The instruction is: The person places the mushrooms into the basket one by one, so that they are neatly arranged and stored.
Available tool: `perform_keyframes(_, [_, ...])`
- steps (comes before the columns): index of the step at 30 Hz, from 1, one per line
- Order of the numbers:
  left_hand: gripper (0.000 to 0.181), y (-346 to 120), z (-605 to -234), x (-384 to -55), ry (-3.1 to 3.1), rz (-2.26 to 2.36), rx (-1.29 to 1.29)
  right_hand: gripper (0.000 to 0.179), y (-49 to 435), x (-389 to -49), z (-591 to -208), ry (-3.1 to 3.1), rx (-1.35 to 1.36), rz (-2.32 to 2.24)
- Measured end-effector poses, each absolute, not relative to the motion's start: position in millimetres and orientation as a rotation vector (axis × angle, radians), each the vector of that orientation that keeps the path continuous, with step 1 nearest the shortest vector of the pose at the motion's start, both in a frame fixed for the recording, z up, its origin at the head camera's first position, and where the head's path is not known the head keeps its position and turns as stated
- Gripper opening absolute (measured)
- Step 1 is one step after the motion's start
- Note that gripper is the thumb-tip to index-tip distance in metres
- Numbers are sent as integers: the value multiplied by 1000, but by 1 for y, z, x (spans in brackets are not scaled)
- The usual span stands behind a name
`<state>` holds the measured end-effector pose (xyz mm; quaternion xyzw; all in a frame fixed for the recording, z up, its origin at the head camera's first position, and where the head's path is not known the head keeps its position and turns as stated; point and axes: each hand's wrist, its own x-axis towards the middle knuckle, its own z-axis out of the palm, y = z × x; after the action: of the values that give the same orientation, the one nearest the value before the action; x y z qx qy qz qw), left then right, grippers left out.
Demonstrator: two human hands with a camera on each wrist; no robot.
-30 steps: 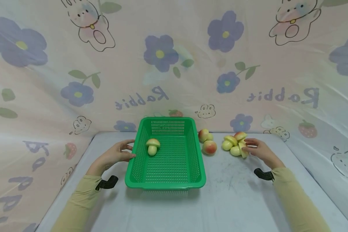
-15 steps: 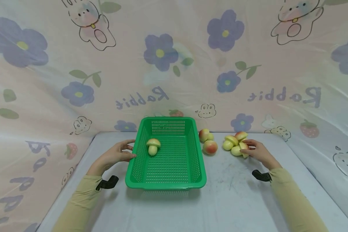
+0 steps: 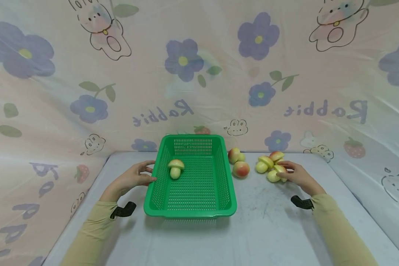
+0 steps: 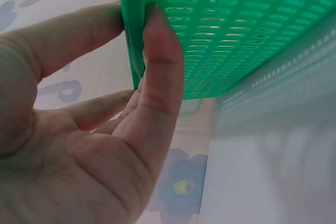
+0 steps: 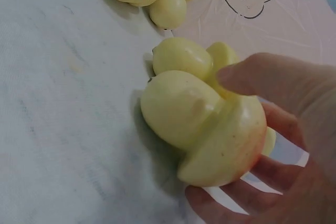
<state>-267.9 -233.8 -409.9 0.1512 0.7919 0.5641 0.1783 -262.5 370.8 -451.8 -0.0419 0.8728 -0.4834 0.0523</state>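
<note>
A green plastic basket [image 3: 190,214] with slotted walls sits mid-table. My left hand [image 3: 134,176] holds its left rim; the left wrist view has the thumb and fingers on either side of that green edge [image 4: 132,35]. Inside the basket, towards the left, lies one toy mushroom [image 3: 175,169] with a pale yellow stem and reddish cap. On the right, my right hand [image 3: 298,176] grips another toy mushroom [image 5: 226,140] by its cap, thumb on top and fingers curled round the far side. Its rounded stem [image 5: 176,106] points away from the palm.
More toy mushrooms [image 3: 264,163] lie bunched just behind the gripped one. Between them and the basket are two others, one reddish cap [image 3: 241,169] facing up and one further back [image 3: 234,155]. A printed cloth backdrop [image 3: 216,88] rises at the table's rear edge.
My right hand has closed in on the front mushroom of the right cluster, which has turned and shifted slightly. The left hand and basket have stayed put.
</note>
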Motion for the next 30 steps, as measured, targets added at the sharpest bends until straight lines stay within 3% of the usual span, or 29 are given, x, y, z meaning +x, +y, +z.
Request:
perform_keyframes(21, [78,-235,-405,-263,2217,1597,448,65,383,-248,-450,2624,-86,-1496])
perform_keyframes(30, [79,-236,-407,-266,2217,1594,437,61,383,-241,-434,2699,-216,-1480])
